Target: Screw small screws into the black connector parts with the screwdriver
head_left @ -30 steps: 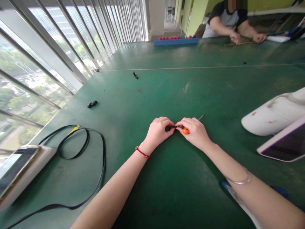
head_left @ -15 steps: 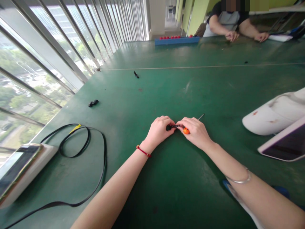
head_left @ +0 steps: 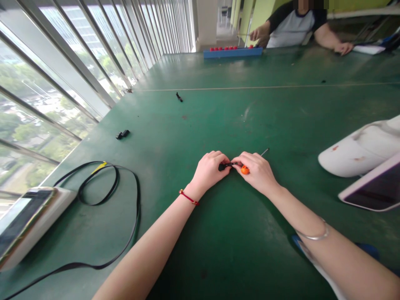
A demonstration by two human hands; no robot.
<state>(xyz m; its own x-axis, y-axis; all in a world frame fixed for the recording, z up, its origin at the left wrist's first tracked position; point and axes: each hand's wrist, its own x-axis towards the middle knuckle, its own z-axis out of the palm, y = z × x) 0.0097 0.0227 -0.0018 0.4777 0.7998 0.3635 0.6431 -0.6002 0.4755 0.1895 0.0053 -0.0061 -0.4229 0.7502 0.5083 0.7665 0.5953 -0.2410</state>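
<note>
Close together over the green table (head_left: 200,233), my two hands meet at a small black part (head_left: 222,166). The fingers of my left hand (head_left: 210,167) are pinched around its left end. My right hand (head_left: 256,168) pinches the other end between thumb and forefinger. Tucked in that same right hand is a screwdriver with an orange handle (head_left: 245,170); its thin metal shaft sticks out beyond the knuckles, pointing up and right. The exact kind of the black part is hidden by my fingers.
Small black pieces (head_left: 122,134) and another black piece (head_left: 179,97) lie farther up the table. A black cable (head_left: 137,208) loops at left beside a phone (head_left: 25,221). White equipment (head_left: 353,150) stands at right. Across the table, a person (head_left: 290,27) sits near a blue rack (head_left: 233,53).
Across the table, the person has raised one hand off the tabletop and moved it left, toward the blue rack's end. My own hands hold almost the same pose.
</note>
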